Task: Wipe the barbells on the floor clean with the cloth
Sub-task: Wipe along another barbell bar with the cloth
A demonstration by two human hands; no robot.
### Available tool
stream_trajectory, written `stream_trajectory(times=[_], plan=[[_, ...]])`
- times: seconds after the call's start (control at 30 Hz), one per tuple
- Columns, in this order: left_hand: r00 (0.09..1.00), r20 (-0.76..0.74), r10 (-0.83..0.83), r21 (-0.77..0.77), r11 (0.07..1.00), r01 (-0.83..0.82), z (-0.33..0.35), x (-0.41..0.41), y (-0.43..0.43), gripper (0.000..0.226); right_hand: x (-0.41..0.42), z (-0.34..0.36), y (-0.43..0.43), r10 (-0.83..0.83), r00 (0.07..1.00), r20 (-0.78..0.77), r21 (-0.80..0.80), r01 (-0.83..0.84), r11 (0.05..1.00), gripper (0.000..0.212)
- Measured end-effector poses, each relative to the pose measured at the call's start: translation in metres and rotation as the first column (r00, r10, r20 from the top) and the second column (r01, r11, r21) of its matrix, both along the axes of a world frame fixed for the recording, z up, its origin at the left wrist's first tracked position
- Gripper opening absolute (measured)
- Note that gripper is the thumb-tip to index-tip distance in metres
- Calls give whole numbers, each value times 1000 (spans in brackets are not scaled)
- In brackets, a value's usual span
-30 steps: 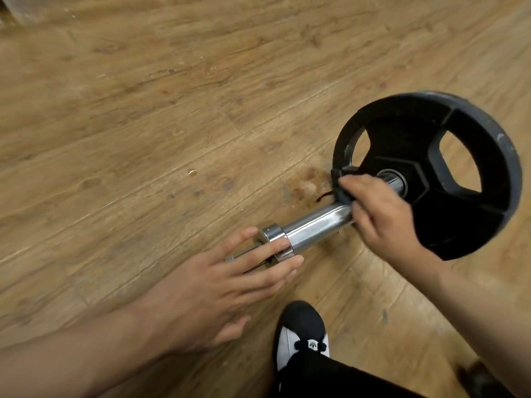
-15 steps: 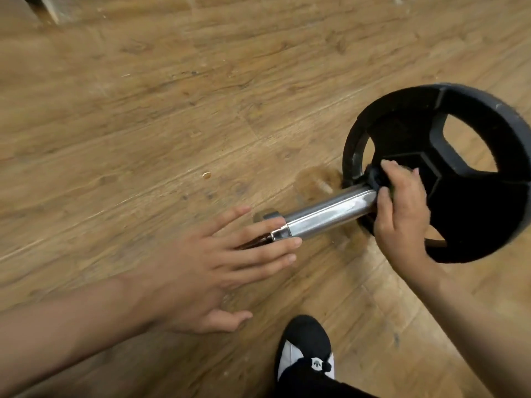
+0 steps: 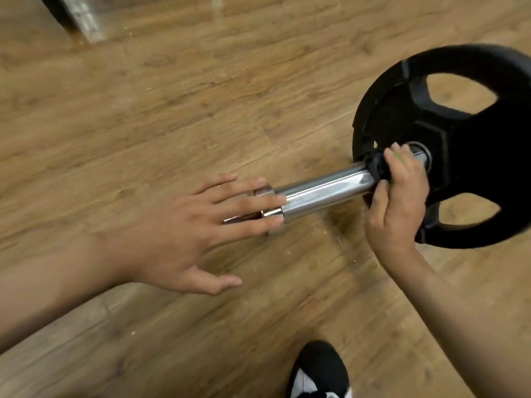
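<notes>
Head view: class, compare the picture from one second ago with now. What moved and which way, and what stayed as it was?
The right hand, gripping the cloth, slid along the sleeve toward the plate, baring more chrome. The left hand stayed put, straight fingers resting on the sleeve's collar end, and the plate stayed on the bar.

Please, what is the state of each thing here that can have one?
Barbell sleeve: horizontal, bare between the hands.
Weight plate: upright, on the sleeve.
Cloth: bunched against the sleeve, beside the plate.
Left hand: fingers straight, resting on the collar.
Right hand: grips the cloth.
</notes>
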State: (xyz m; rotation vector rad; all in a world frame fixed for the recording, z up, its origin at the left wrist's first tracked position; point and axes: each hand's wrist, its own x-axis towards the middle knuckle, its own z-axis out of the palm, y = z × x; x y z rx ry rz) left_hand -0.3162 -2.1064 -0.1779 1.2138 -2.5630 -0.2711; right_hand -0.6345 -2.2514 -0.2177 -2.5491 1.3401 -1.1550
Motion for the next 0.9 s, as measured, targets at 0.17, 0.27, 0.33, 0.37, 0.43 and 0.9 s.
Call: stream_trajectory(times=[0.17,0.27,0.33,0.37,0.43,0.9], plan=[[999,26,33,-28,999,-32,4,21,-21,81,78,-4,42,5,984,179,149,-32,988,47],[989,67,129,-117,986,-120,3,18,-31,79,84,-15,38,446,890,-98,-10,-449,893,64],[975,98,201,-132,973,-188,-1,15,-35,83,69,-18,-8,501,818,-283,-136,-551,823,65],[971,107,214,-118,972,-202,-2,16,-37,86,63,-18,-31,476,822,-312,-160,-539,827,65],[970,120,210,-95,975,-199,-3,23,-45,88,52,-17,-64,377,893,-243,-141,-418,898,62],[962,139,234,-38,972,-231,3,92,-118,111,146,-34,-127,389,900,-198,-309,-434,846,50]])
